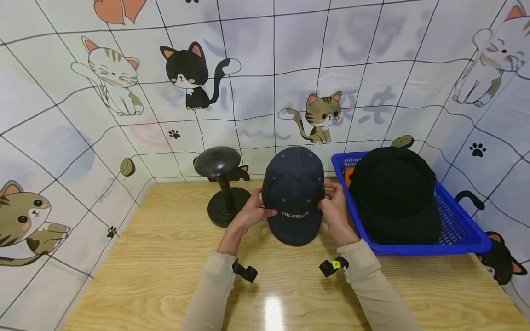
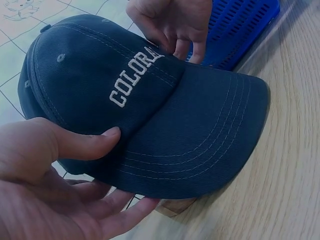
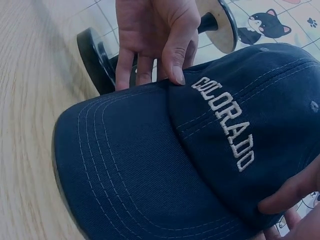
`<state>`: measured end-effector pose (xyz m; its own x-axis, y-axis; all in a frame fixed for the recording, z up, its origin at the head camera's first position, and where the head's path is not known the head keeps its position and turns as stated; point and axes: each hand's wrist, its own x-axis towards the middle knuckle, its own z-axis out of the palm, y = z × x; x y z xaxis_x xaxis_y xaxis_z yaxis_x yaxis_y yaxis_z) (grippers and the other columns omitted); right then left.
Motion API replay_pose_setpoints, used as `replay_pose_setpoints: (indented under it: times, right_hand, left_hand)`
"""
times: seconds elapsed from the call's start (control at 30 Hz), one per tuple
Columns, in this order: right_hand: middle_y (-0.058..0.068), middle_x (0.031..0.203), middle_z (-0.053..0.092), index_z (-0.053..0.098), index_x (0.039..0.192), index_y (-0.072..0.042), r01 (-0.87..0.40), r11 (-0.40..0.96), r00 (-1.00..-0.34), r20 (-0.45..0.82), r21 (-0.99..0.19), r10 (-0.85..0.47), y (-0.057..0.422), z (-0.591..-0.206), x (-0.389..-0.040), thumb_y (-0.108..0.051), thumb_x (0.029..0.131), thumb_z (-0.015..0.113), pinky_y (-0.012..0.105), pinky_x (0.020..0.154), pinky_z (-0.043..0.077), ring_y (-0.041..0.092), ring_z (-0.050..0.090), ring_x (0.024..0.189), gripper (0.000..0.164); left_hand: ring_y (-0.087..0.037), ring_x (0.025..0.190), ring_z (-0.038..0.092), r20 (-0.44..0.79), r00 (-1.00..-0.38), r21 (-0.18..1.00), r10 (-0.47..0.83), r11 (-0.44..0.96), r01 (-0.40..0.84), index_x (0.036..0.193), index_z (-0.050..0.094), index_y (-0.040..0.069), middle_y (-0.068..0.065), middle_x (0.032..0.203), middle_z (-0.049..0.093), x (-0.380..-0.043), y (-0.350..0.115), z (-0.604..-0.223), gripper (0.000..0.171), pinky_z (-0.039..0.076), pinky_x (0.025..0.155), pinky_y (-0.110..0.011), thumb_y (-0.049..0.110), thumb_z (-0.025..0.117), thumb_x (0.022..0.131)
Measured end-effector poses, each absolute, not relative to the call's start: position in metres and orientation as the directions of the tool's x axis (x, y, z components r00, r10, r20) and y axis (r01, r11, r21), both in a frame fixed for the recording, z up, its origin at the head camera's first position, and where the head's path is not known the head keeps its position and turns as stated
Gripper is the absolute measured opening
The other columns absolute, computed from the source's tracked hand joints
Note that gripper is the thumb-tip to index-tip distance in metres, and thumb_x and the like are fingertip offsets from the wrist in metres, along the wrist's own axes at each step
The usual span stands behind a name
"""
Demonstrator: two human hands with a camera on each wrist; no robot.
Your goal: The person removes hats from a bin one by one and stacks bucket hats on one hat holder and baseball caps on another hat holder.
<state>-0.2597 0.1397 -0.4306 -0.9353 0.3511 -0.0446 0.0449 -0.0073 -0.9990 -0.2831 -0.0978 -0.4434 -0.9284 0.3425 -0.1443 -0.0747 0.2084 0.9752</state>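
Both hands hold a dark navy baseball cap [image 1: 295, 184] between them, its brim toward the person and white COLORADO lettering on the front. At the cap's left side, the left hand [image 1: 252, 211] has its thumb on the outside and its fingers under the edge, as the left wrist view shows with the cap [image 2: 150, 110]. On the opposite side, the right hand [image 1: 334, 207] pinches the edge, thumb on the outer cloth. In the right wrist view the brim [image 3: 135, 165] hangs above the wooden surface. A black hat stand [image 1: 223, 184] stands left of the cap.
To the right, a blue plastic basket [image 1: 459, 230] holds a black cap [image 1: 395, 197] and a partly hidden orange thing [image 1: 348, 175]. The wooden table [image 1: 157, 266] meets a cat-patterned cloth wall [image 1: 256, 59] at the back.
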Motion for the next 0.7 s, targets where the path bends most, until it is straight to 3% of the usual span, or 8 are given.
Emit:
replay_pose_setpoints:
  times: [0.17, 0.27, 0.4, 0.5, 0.57, 0.7]
  right_hand:
    - [0.020, 0.141, 0.053, 0.043, 0.144, -0.002, 0.045, -0.009, -0.941, -0.045, -0.999, 0.335, 0.142, -0.423, -0.256, 0.016, 0.077, 0.041, 0.025, 0.079, 0.044, 0.026, 0.051, 0.119, 0.070]
    - [0.020, 0.155, 0.044, 0.042, 0.150, -0.003, 0.025, 0.013, -0.946, -0.020, -1.000, 0.322, 0.144, -0.414, -0.252, 0.015, 0.077, 0.042, 0.034, 0.101, 0.044, 0.032, 0.043, 0.139, 0.075]
    - [0.018, 0.166, 0.032, 0.041, 0.155, -0.007, -0.003, 0.037, -0.950, 0.014, -0.999, 0.310, 0.146, -0.399, -0.244, 0.014, 0.080, 0.045, 0.044, 0.125, 0.030, 0.031, 0.027, 0.156, 0.078]
    - [0.015, 0.167, 0.031, 0.041, 0.156, -0.009, -0.024, 0.053, -0.953, 0.039, -0.998, 0.302, 0.148, -0.388, -0.238, 0.012, 0.084, 0.048, 0.044, 0.127, 0.027, 0.029, 0.026, 0.157, 0.075]
    - [0.015, 0.165, 0.034, 0.042, 0.155, -0.008, -0.047, 0.062, -0.953, 0.063, -0.997, 0.296, 0.150, -0.382, -0.234, 0.012, 0.087, 0.048, 0.043, 0.124, 0.032, 0.029, 0.030, 0.155, 0.071]
    - [0.016, 0.153, 0.047, 0.044, 0.151, -0.005, -0.098, 0.078, -0.955, 0.116, -0.992, 0.274, 0.158, -0.369, -0.228, 0.010, 0.094, 0.048, 0.027, 0.104, 0.049, 0.026, 0.050, 0.141, 0.059]
  left_hand:
    - [-0.036, 0.122, 0.065, -0.092, -0.944, 0.980, 0.316, 0.198, -0.029, 0.165, 0.017, 0.017, -0.022, 0.140, 0.060, -0.283, -0.100, -0.440, 0.101, 0.058, 0.095, -0.045, -0.002, 0.078, 0.087]
    - [-0.040, 0.126, 0.062, -0.069, -0.953, 0.982, 0.296, 0.190, -0.012, 0.165, 0.018, 0.018, -0.022, 0.145, 0.055, -0.282, -0.101, -0.435, 0.104, 0.058, 0.097, -0.048, -0.005, 0.079, 0.084]
    - [-0.043, 0.143, 0.047, -0.006, -0.974, 0.979, 0.225, 0.201, 0.040, 0.167, 0.012, 0.020, -0.020, 0.158, 0.041, -0.280, -0.103, -0.425, 0.111, 0.049, 0.110, -0.056, -0.003, 0.081, 0.083]
    - [-0.041, 0.155, 0.029, 0.103, -0.980, 0.971, 0.169, 0.196, 0.136, 0.167, 0.007, 0.023, -0.016, 0.167, 0.027, -0.276, -0.102, -0.418, 0.111, 0.035, 0.120, -0.062, -0.003, 0.076, 0.084]
    - [-0.037, 0.159, 0.020, 0.196, -0.970, 0.958, 0.144, 0.182, 0.221, 0.167, 0.003, 0.023, -0.014, 0.171, 0.018, -0.273, -0.100, -0.411, 0.109, 0.028, 0.123, -0.065, -0.006, 0.068, 0.085]
    - [-0.027, 0.162, 0.015, 0.377, -0.924, 0.903, 0.067, 0.196, 0.383, 0.167, 0.006, 0.021, -0.008, 0.174, 0.013, -0.262, -0.092, -0.398, 0.102, 0.024, 0.126, -0.062, -0.007, 0.062, 0.087]
